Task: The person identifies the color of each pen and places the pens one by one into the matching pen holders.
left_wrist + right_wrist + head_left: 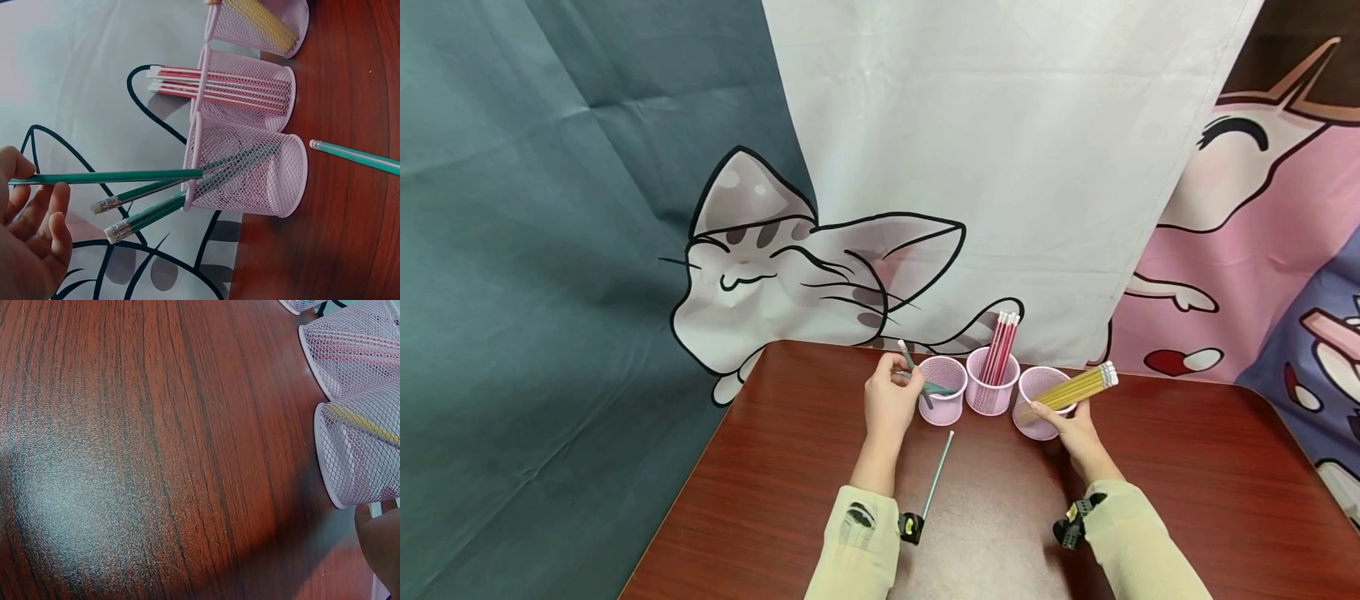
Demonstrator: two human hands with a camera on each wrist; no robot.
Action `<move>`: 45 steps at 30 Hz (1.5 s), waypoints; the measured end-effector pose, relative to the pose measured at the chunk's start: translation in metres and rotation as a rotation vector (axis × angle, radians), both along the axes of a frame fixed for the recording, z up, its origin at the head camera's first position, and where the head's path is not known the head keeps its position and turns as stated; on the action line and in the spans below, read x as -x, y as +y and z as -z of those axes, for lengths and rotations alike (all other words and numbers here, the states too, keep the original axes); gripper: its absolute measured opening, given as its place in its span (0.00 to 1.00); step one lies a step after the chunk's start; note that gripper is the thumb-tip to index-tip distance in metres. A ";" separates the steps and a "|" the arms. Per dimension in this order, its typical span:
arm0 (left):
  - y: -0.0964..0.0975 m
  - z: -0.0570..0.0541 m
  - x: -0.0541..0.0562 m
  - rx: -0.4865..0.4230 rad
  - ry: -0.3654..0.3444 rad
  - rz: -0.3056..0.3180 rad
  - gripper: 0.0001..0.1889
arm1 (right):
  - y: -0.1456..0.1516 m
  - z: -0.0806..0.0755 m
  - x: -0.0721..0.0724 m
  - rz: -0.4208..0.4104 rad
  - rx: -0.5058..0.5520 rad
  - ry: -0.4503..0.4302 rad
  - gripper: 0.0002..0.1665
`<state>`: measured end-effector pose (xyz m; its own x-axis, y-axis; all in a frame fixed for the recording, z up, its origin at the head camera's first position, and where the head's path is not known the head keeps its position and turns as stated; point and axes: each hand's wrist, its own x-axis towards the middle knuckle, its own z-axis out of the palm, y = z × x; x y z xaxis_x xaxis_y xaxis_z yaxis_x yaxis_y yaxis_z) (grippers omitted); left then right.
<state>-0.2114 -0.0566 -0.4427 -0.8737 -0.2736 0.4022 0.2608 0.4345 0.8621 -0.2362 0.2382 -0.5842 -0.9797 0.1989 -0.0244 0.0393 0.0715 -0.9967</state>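
Note:
My left hand [891, 396] pinches a green pencil [112, 177] between thumb and fingers, its far end at the rim of the left pink mesh pen cup [250, 169]. Other green pencils [147, 215] lean in that cup, white erasers outward. A lone green pencil [938, 473] lies on the table in front of it. On the right, my right hand [1081, 437] grips the side of another pink mesh cup [1033, 421], thumb at the near side. Yellow pencils [1078, 388] lean out of this cup over the hand. Most of its fingers are hidden behind the cup.
Between those two stands the middle pink mesh cup [992, 398] with several red-and-white pencils [1002, 350]. The cups sit in a row near the back of the brown wooden table [760, 500]. A printed cloth [1000, 150] hangs behind the table's back edge.

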 end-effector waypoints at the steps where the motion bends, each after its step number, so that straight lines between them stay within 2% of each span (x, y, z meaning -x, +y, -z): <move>1: 0.000 0.000 0.000 -0.012 0.013 0.003 0.06 | -0.002 -0.005 -0.003 0.000 -0.004 -0.009 0.55; 6: -0.001 0.000 0.001 -0.062 0.067 0.007 0.06 | -0.010 -0.029 -0.012 -0.008 0.009 -0.029 0.53; 9: 0.000 0.000 0.002 -0.089 0.094 0.011 0.06 | -0.013 -0.035 -0.013 -0.005 0.022 -0.039 0.51; 14: 0.000 0.001 0.001 -0.116 0.116 0.013 0.06 | -0.013 -0.032 -0.013 0.010 0.036 -0.028 0.51; 23: -0.001 0.007 0.000 -0.132 0.093 0.019 0.06 | -0.014 -0.034 -0.014 0.012 0.028 -0.038 0.51; 30: -0.001 0.018 0.002 -0.165 0.079 0.032 0.06 | -0.014 -0.037 -0.014 0.014 0.026 -0.071 0.51; 38: -0.003 0.031 0.003 -0.227 0.047 0.032 0.06 | -0.014 -0.036 -0.013 0.010 0.028 -0.057 0.51; 45: -0.004 0.043 0.004 -0.218 0.007 0.013 0.06 | -0.014 -0.036 -0.013 0.013 0.031 -0.060 0.51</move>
<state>-0.2153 -0.0603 -0.4860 -0.8750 -0.3439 0.3408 0.2715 0.2343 0.9335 -0.2231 0.2242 -0.5480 -0.9737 0.2096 -0.0891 0.0996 0.0400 -0.9942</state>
